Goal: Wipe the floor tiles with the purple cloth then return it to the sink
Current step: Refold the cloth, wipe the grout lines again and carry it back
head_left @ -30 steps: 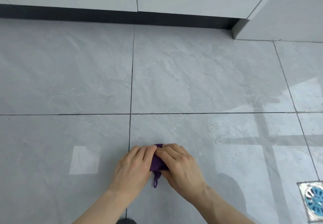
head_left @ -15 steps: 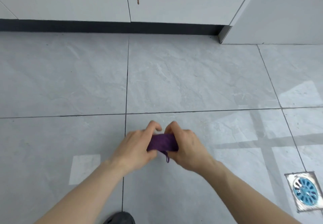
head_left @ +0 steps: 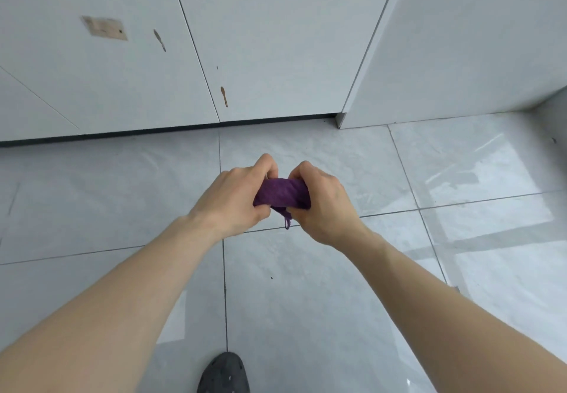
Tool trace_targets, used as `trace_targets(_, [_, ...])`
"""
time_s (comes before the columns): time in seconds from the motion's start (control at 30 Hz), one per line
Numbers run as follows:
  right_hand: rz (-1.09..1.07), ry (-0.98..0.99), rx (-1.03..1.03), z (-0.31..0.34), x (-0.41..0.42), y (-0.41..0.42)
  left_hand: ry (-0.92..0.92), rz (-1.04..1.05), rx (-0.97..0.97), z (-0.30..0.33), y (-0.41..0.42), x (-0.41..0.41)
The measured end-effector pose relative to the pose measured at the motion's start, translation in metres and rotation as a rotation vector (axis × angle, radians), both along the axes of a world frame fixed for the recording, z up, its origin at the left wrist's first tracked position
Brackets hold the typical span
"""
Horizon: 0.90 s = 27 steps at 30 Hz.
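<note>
Glossy grey marble-look floor tiles (head_left: 306,285) run up to plain white cabinets (head_left: 270,39). Held clear above the floor, the purple cloth (head_left: 280,193), soft and bunched into a roll, is clenched at its ends by the left hand (head_left: 236,199) and right hand (head_left: 325,205). Wiping looks finished; no sink is in view, so the return remains.

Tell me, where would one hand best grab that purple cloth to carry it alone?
Probably around the bunched middle of the purple cloth, from above. The left hand and right hand cover its ends, and only a thin loop dangles below.
</note>
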State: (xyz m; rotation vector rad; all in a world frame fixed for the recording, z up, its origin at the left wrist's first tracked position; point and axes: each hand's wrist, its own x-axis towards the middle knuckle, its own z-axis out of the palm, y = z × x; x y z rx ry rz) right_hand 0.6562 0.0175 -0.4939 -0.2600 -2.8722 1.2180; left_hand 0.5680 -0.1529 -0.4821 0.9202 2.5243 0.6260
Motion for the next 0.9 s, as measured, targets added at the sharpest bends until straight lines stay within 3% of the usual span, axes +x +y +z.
trace_targets(0.17, [-0.062,-0.071,-0.062,0.08,0.026,-0.001,-0.055,-0.001,-0.005,0.076,0.005,0.022])
trace_targets(0.27, [-0.127,-0.245,-0.166,0.077,0.042,0.002,-0.144,0.011,0.002,0.069,0.0,0.033])
trace_targets(0.43, [-0.16,-0.546,-0.287,-0.029,0.076,0.002,-0.236,0.108,-0.053,-0.047,-0.045,0.046])
trace_targets(0.57, [-0.163,-0.801,-0.434,-0.139,0.104,-0.013,-0.128,0.247,-0.168,-0.166,-0.096,0.059])
trace_targets(0.7, [-0.167,-0.667,-0.289,-0.219,0.117,-0.03,-0.04,0.25,-0.23,-0.247,-0.123,0.077])
trace_targets(0.83, [-0.242,-0.179,0.165,-0.267,0.117,-0.04,0.081,0.242,-0.267,-0.301,-0.125,0.087])
trace_targets(0.9, [-0.23,-0.042,0.345,-0.285,0.115,-0.047,0.141,0.26,-0.271,-0.32,-0.122,0.085])
